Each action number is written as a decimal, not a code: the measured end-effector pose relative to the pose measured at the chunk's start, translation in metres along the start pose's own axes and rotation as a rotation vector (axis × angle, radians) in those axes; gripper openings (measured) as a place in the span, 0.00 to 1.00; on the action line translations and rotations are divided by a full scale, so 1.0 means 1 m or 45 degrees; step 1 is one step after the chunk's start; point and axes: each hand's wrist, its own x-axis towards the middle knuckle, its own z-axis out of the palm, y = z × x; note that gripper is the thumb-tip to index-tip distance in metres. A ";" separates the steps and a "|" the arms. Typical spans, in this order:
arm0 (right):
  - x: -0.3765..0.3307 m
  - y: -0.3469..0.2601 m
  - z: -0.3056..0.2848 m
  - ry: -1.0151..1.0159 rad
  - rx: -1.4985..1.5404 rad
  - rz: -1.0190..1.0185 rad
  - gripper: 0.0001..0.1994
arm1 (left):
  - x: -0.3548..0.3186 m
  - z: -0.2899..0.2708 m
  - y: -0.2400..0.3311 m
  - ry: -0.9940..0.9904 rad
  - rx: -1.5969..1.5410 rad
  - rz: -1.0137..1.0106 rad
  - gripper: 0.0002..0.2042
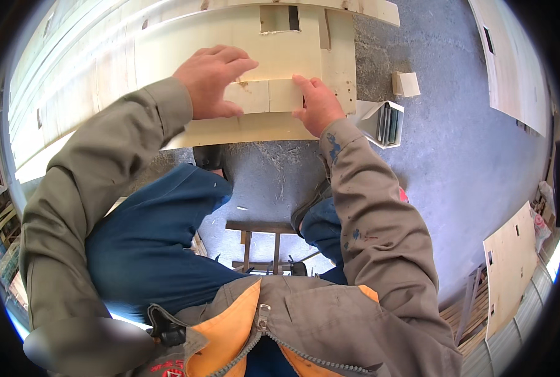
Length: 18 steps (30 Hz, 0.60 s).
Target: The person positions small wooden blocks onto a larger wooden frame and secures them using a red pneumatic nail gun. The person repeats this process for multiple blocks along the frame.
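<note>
A pale wooden panel with rectangular cutouts lies in front of my knees. Near its close edge is a narrow wood strip, with a short wood block butted against its right end. My right hand pinches the block's right end between thumb and fingers. To the left, my left hand has thumb and fingers spread apart around the wood strip, gripping nothing. Whether its fingertips touch the panel I cannot tell.
On the concrete floor to the right stand a small wood block and a white open box holding dark flat pieces. More panels lie at far right and lower right. A wooden stool frame is between my legs.
</note>
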 end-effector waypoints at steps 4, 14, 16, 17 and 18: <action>-0.001 -0.004 -0.001 0.009 0.025 -0.024 0.38 | 0.011 0.044 0.025 0.009 -0.047 -0.129 0.46; -0.001 -0.003 -0.004 0.001 0.010 -0.026 0.38 | 0.014 0.116 0.027 0.367 -0.106 -0.365 0.43; 0.000 -0.003 -0.003 -0.002 0.004 -0.030 0.38 | 0.012 0.118 0.023 0.404 -0.112 -0.335 0.41; 0.001 -0.001 -0.001 -0.005 0.001 -0.034 0.38 | 0.013 0.120 0.023 0.424 -0.121 -0.321 0.40; 0.001 0.001 0.000 -0.009 -0.003 -0.039 0.38 | 0.012 0.122 0.022 0.426 -0.125 -0.314 0.39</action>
